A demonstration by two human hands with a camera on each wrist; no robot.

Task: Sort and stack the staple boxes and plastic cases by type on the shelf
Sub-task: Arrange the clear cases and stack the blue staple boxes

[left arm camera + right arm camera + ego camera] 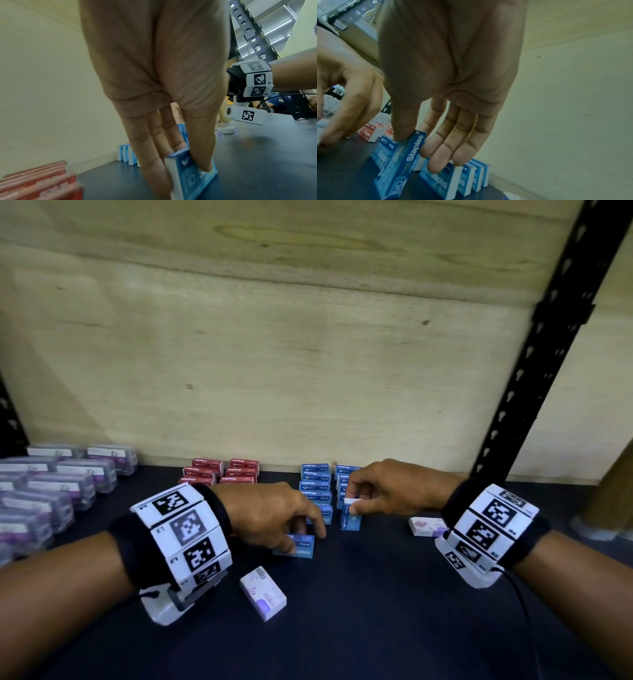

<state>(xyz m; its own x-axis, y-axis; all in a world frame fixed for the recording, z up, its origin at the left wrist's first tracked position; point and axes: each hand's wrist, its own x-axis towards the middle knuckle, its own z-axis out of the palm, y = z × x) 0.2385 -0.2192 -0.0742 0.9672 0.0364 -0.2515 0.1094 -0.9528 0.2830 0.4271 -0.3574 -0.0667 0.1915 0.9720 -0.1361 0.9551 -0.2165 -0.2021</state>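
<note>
Two rows of blue staple boxes (315,486) stand on the dark shelf (376,611) by the back wall, with red staple boxes (222,470) to their left. My left hand (303,534) pinches a blue staple box (294,546) just in front of the left row; the left wrist view shows this box (192,175) tilted between thumb and fingers. My right hand (352,506) pinches another blue box (351,520) by its top, at the near end of the right row. In the right wrist view this box (402,162) stands on end beside the row (453,180).
Clear plastic cases (61,484) with purple contents sit stacked at the far left. One white and purple staple box (263,593) lies loose near my left wrist, another (428,525) by my right wrist. A black shelf upright (534,371) rises at the right.
</note>
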